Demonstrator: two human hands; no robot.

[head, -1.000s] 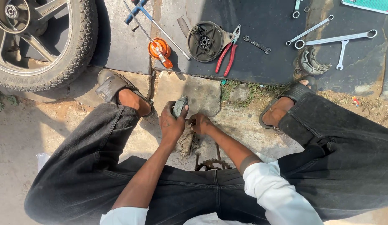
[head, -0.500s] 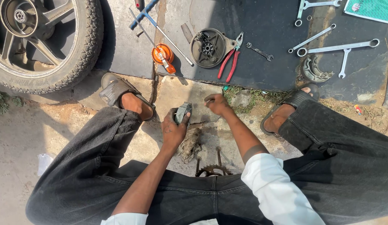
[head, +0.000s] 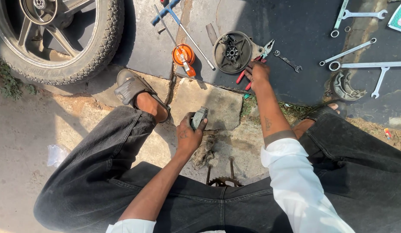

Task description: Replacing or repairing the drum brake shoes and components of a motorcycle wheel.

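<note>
Outdoors, the person squats over cracked stone slabs and dusty ground. The left hand at centre is closed around a small grey metal part. The right hand, toward one o'clock, lies on the red-handled pliers; whether it grips them cannot be told. A round brake plate sits just beside, a wheel at ten o'clock, spanners at two o'clock on a dark mat.

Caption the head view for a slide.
Seated person's left hand grips a small grey part; right hand reaches red-handled pliers beside a round hub plate.
</note>
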